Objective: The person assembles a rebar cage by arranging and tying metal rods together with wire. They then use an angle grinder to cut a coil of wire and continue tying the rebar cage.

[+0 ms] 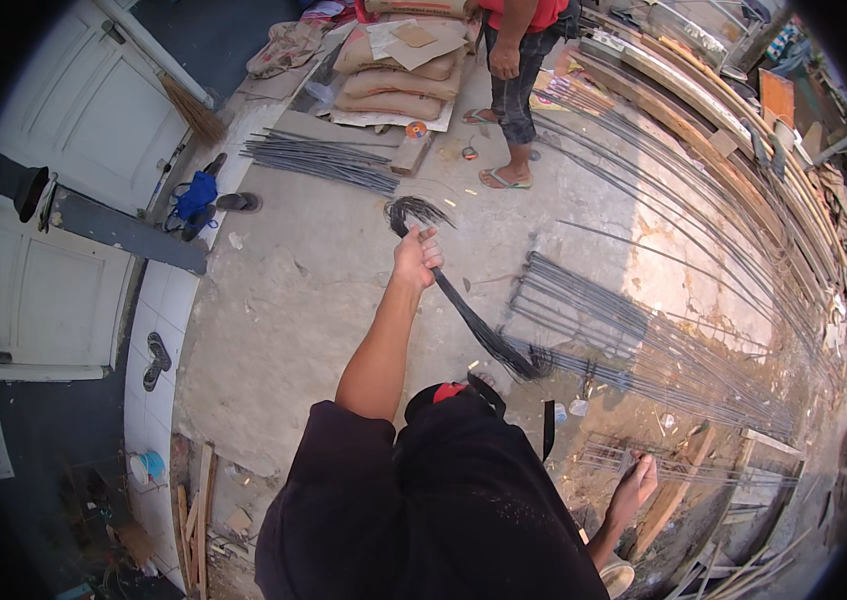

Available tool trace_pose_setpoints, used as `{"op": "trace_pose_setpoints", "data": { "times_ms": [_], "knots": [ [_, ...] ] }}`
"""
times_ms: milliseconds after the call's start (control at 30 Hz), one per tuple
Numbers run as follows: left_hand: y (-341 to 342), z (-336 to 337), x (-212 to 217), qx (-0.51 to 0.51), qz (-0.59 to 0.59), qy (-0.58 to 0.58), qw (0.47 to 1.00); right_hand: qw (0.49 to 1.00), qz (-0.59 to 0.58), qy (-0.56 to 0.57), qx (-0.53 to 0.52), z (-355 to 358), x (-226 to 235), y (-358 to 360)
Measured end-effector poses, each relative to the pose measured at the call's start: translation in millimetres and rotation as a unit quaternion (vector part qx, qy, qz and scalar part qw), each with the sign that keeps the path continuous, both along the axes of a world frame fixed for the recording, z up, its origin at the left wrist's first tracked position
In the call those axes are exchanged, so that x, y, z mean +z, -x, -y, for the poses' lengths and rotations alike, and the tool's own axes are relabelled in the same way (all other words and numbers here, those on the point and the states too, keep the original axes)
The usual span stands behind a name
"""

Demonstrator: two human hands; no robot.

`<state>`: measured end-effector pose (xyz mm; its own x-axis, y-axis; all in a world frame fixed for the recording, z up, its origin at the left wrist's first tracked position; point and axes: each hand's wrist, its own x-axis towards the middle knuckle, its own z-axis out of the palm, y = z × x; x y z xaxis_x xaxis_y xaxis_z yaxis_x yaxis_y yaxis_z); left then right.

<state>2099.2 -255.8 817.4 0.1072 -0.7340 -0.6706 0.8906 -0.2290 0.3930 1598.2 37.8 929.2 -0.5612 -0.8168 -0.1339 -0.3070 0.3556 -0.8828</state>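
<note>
My left hand [418, 258] is stretched out in front of me, its fingers wrapped round a bundle of thin black tie wire [474, 318]. The bundle's far end bends over like a hook above my fist, and its frayed near end hangs close to my foot. Low on the right, my right hand [634, 487] is closed beside a narrow steel rebar frame [679, 462]. Something small and greyish seems to be at its fingertips, too small to name. Long steel bars [594, 305] lie on the concrete to the right of the wire.
Short steel rods [324, 160] lie ahead near stacked sacks [394, 85]. A person in sandals [514, 100] stands at the far side. Long timber planks [684, 120] line the right. Sandals [157, 360] rest on the tiled ledge [157, 300] by white doors [44, 290].
</note>
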Motion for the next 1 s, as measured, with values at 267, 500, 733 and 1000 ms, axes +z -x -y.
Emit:
{"op": "trace_pose_setpoints", "data": {
  "times_ms": [267,500,733,1000],
  "knots": [
    [-65.1,48.8,39.8,0.145,0.152,0.022,0.978,0.981,-0.170,-0.063,-0.072,-44.9,3.2,-5.3],
    [73.8,-40.5,87.9,-0.044,0.193,0.109,0.974,0.986,-0.148,-0.057,-0.048,11.3,38.1,-11.8],
    [242.5,-81.5,138.4,-0.382,0.150,0.137,0.902,0.982,-0.134,-0.110,0.077,44.1,77.2,-33.2],
    [329.2,-75.0,172.8,-0.634,0.188,0.272,0.699,0.989,-0.094,0.001,0.113,114.1,140.2,6.7]
  ]
}}
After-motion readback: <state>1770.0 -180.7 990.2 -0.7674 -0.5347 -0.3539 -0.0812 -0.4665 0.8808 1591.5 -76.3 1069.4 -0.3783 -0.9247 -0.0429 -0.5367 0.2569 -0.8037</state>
